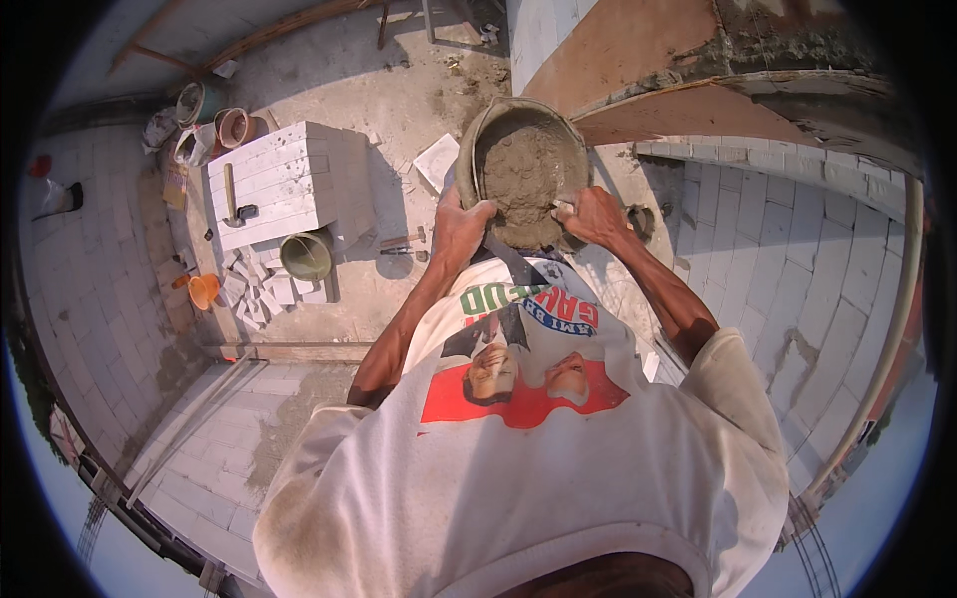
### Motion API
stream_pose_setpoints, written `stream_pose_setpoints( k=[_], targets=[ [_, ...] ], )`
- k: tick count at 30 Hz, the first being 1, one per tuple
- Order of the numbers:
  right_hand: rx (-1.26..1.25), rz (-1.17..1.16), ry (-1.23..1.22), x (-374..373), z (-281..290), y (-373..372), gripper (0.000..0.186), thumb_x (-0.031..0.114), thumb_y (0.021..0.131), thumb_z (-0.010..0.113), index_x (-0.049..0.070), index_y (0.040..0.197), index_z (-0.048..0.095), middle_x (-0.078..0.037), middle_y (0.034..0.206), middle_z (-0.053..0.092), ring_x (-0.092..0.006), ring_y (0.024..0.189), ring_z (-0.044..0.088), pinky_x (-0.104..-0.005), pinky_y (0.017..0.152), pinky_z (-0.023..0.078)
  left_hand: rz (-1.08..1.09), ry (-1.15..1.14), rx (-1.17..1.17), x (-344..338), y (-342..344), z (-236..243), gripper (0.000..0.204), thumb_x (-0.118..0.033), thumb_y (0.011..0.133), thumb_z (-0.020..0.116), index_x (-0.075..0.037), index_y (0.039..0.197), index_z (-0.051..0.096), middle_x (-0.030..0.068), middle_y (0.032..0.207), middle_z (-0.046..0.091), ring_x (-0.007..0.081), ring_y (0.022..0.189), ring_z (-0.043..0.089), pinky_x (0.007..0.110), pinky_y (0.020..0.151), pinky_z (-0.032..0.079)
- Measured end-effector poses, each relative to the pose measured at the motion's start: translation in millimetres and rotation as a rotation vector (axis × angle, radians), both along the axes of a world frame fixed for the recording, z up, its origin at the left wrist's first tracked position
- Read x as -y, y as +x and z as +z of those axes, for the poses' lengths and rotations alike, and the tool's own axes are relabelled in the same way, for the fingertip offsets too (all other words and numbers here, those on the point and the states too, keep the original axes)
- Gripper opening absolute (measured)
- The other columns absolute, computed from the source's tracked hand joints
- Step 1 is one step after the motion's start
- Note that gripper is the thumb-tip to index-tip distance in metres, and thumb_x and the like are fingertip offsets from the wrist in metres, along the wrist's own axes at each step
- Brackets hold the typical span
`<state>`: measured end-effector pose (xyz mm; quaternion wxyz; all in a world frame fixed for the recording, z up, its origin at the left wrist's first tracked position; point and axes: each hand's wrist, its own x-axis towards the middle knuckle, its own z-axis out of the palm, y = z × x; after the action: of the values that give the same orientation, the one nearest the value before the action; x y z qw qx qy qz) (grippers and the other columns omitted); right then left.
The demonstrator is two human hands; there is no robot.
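A round bucket (467, 164) full of wet grey mortar (523, 179) is in front of my body. My left hand (461, 227) is closed on its near left rim, thumb toward the mortar. On the near right rim my right hand (595, 216) is closed too, its thumb at the mortar's edge; a small pale bit shows by that thumb and I cannot make it out. The fingers of both hands are partly hidden behind the rim. Just below the bucket, a dark grey strip (511, 261) lies against my shirt; its kind is unclear.
At left stands a stack of white blocks (264, 179) with a hammer (232, 194) on top. Beside it are a green bucket (306, 256), an orange container (203, 291) and broken block pieces (254, 289). Hand tools (404, 244) lie on the floor. A block wall (788, 229) rises at right.
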<state>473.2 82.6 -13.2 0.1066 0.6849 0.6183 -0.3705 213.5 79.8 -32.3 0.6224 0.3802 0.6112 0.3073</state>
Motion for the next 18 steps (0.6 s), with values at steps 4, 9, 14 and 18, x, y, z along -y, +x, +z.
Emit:
stream_pose_setpoints(
  k=[4, 9, 14, 18],
  targets=[
    [-0.193, -0.072, 0.060, 21, 8, 8, 0.037, 0.030, 0.083, 0.074, 0.004, 0.111, 0.076, -0.029, 0.095, 0.073, -0.0461, 0.095, 0.070, -0.0523, 0.088, 0.055, 0.051, -0.023, 0.035, 3, 1, 5, 0.048, -0.006, 0.079, 0.069, 0.006, 0.126, 0.064, 0.0093, 0.107, 0.072, 0.0156, 0.091, 0.067, 0.029, 0.082, 0.055],
    [-0.244, -0.104, 0.073, 21, 40, 11, 0.036, 0.028, 0.085, 0.073, 0.004, 0.112, 0.076, -0.027, 0.099, 0.074, -0.0436, 0.099, 0.070, -0.0504, 0.088, 0.054, 0.177, -0.063, 0.173, -2, 6, -1, 0.047, -0.006, 0.081, 0.069, 0.008, 0.125, 0.064, 0.0122, 0.106, 0.073, 0.0183, 0.090, 0.068, 0.031, 0.079, 0.056],
    [-0.277, -0.106, 0.258, 27, 86, 18, 0.040, 0.031, 0.087, 0.076, 0.000, 0.113, 0.076, -0.025, 0.090, 0.073, -0.0330, 0.077, 0.068, -0.0437, 0.075, 0.052, 0.204, -0.067, 0.222, 1, 3, -2, 0.044, 0.001, 0.084, 0.065, 0.007, 0.127, 0.060, 0.0133, 0.111, 0.072, 0.0201, 0.092, 0.070, 0.033, 0.082, 0.059],
    [-0.377, -0.128, 0.368, 27, 166, 20, 0.040, 0.030, 0.089, 0.078, -0.004, 0.110, 0.075, -0.021, 0.083, 0.072, -0.0244, 0.065, 0.062, -0.0409, 0.066, 0.051, 0.184, -0.062, 0.196, -1, 4, -9, 0.043, -0.001, 0.082, 0.067, 0.005, 0.124, 0.061, 0.0120, 0.107, 0.072, 0.0202, 0.086, 0.070, 0.034, 0.074, 0.060]
  ],
)
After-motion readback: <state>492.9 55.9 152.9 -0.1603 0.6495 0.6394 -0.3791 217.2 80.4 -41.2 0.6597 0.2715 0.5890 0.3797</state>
